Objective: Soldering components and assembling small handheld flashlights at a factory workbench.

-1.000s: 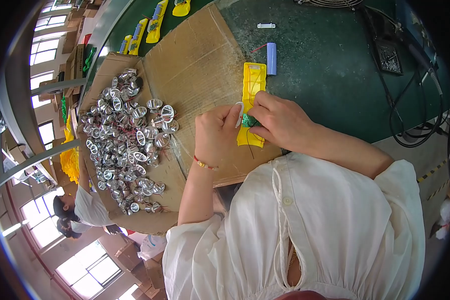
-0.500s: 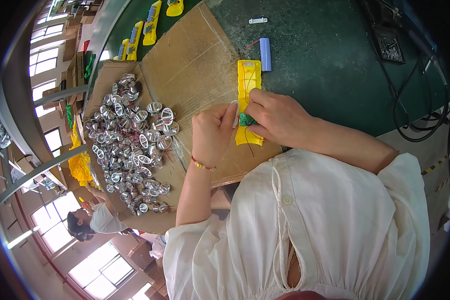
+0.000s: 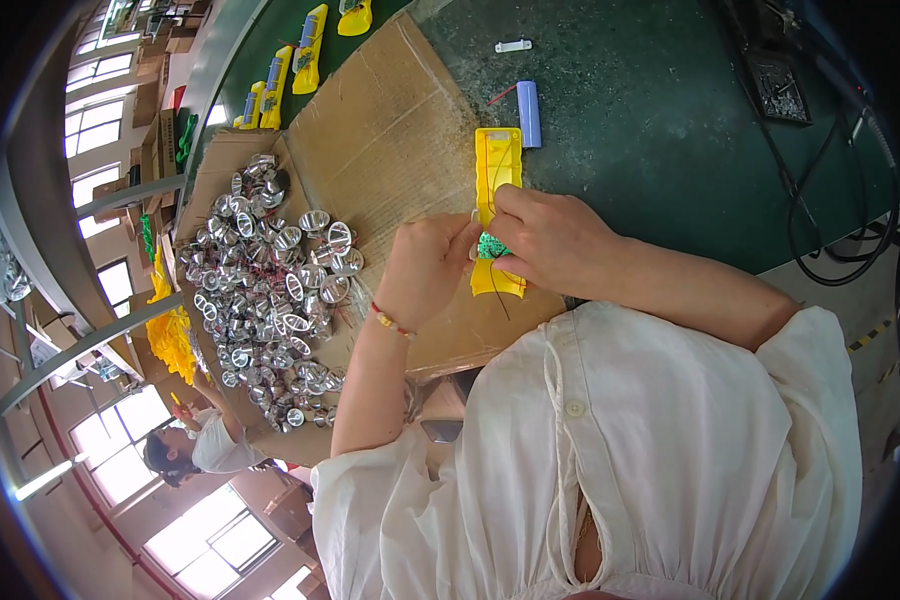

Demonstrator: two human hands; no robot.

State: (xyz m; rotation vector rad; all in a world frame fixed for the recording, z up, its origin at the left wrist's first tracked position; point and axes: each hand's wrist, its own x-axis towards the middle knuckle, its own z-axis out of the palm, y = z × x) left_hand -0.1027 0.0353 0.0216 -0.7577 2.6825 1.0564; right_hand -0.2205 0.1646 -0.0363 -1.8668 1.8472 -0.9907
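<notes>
Here my right hand (image 3: pixel 550 240) and my left hand (image 3: pixel 425 270) meet over a long yellow plastic casing (image 3: pixel 497 170) that lies on the cardboard sheet (image 3: pixel 390 150). The casing is a narrow open trough, bright yellow, with its far end bare and its near end poking out below my fingers. Pinched between the fingertips of both hands sits a small green circuit board (image 3: pixel 489 246), right over the casing's near half; both hands are closed on it, thumbs and forefingers pressed together. A thin dark wire (image 3: pixel 497 295) trails from the board across the casing's near end.

Just beyond the casing's far end lies a pale blue cylindrical battery (image 3: pixel 528 113) with a red lead, on the green table (image 3: pixel 660 110). Left of the casing, across the cardboard, a heap of shiny silver reflector cups (image 3: pixel 270 280) is spread out. Further yellow casings (image 3: pixel 310 45) stand in a row far beyond and left of it. Right of the casing, well apart, black cables (image 3: pixel 840 200) loop over the table. My own hands hide the casing's middle.
</notes>
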